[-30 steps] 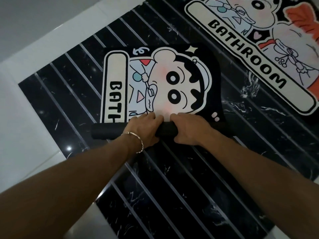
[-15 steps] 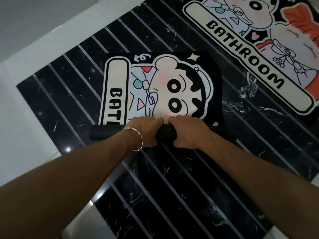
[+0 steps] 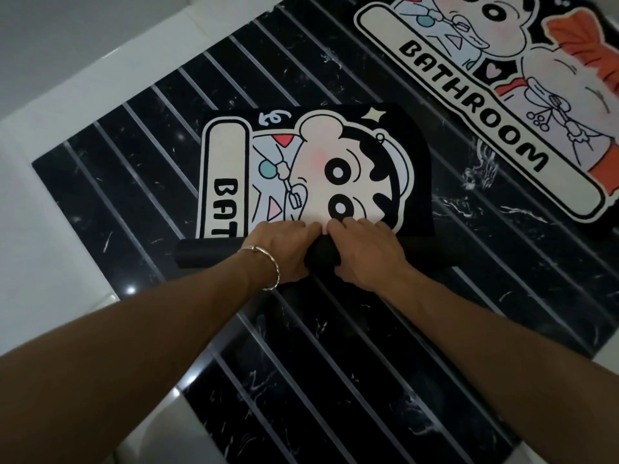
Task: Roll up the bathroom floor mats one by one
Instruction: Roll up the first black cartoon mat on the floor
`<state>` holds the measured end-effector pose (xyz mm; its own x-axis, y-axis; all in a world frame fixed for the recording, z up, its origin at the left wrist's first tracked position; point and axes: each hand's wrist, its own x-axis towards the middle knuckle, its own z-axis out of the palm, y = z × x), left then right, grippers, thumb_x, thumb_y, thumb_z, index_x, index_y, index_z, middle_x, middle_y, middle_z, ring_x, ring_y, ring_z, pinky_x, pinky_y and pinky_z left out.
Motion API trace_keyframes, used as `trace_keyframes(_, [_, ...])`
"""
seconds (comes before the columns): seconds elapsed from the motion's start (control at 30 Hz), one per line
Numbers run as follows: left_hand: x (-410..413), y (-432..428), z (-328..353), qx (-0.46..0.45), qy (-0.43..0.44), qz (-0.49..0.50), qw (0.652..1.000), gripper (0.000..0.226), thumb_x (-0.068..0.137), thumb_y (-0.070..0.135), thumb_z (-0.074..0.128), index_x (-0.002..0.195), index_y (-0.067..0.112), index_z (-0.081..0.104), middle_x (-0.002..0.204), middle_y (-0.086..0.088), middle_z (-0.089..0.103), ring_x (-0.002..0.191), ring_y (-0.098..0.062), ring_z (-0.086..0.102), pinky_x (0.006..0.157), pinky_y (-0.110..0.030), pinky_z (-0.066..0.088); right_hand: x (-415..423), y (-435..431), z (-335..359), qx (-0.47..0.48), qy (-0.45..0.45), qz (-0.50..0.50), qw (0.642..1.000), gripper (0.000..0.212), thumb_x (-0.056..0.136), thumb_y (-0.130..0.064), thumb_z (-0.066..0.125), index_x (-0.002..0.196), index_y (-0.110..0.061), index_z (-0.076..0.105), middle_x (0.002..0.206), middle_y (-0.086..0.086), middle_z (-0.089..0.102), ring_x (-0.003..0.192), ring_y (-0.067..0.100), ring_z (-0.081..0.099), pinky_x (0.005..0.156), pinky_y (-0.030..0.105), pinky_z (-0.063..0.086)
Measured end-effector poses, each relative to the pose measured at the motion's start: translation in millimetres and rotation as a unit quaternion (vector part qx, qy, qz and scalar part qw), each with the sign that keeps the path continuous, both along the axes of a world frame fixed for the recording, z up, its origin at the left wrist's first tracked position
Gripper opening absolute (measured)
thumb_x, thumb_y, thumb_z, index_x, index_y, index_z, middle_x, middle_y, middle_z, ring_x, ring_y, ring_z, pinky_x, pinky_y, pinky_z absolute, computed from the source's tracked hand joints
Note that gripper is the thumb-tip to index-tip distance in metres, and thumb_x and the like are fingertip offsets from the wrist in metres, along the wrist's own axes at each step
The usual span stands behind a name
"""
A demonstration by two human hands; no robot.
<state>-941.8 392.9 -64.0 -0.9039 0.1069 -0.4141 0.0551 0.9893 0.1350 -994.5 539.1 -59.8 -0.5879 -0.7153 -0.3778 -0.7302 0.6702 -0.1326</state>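
**Both hands clamped on the half-rolled mat**

I take the near mat (image 3: 321, 162) as my landmark. It lies on the black striped floor (image 3: 335, 363), its near part wound into a black roll (image 3: 207, 259) that runs crosswise, while the flat part beyond the roll shows a cartoon figure and the letters "BAT".

My left hand (image 3: 284, 249) and right hand (image 3: 365, 252) sit side by side on the middle of that roll, almost touching each other. Both are closed over it, fingers curled across the top onto the printed face and thumbs on the near side. A thin bracelet (image 3: 268, 269) circles the left wrist.

Beyond the near mat and to its right, apart from it, a second mat (image 3: 469, 105) lies flat and unrolled, reading "BATHROOM". White tile (image 3: 50, 229) borders the floor to the left of the near mat.
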Motion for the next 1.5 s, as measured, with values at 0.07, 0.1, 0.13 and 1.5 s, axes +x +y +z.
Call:
trace_keyframes(0.07, [6.5,3.2,-1.6,-0.01,0.022,0.0,1.0,0.043,0.081,0.037,0.059,0.116,0.02,0.041,0.108,0.0,0.055,0.098,-0.022,0.058,0.066,-0.032,0.039,-9.0,-1.7,5.4,0.025,-0.087,0.001,0.996,0.042,0.078,-0.026,0.066,0.113,-0.017,0.044,0.104,0.003,0.057,0.091,0.023,0.056,0.071,0.033,0.038])
trace_keyframes(0.1, [8.9,4.7,-2.0,-0.015,0.021,-0.001,1.0,0.044,0.081,0.037,0.059,0.117,0.019,0.04,0.109,0.0,0.055,0.099,-0.023,0.058,0.067,-0.032,0.038,-12.7,-2.1,7.3,0.04,-0.135,0.001,0.99,0.041,0.077,-0.026,0.066,0.111,-0.017,0.045,0.102,0.002,0.058,0.086,0.021,0.056,0.068,0.032,0.039])
trace_keyframes(0.13, [9.8,5.5,-2.2,-0.018,0.013,-0.002,1.0,0.044,0.082,0.037,0.059,0.117,0.019,0.04,0.109,-0.001,0.055,0.099,-0.024,0.058,0.067,-0.033,0.038,-14.1,-2.0,8.6,0.047,-0.164,0.001,0.985,0.041,0.076,-0.026,0.067,0.11,-0.018,0.046,0.101,0.002,0.058,0.083,0.02,0.055,0.067,0.031,0.04])
trace_keyframes(1.5, [-0.9,10.5,6.6,-0.034,0.006,-0.059,0.998,0.051,0.078,0.036,0.063,0.122,0.02,0.041,0.109,-0.002,0.058,0.098,-0.025,0.06,0.075,-0.037,0.048,0.6,9.5,0.1,-0.008,-0.096,-0.038,0.995,0.043,0.076,-0.031,0.067,0.11,-0.017,0.044,0.106,0.003,0.058,0.095,0.024,0.058,0.073,0.034,0.04])
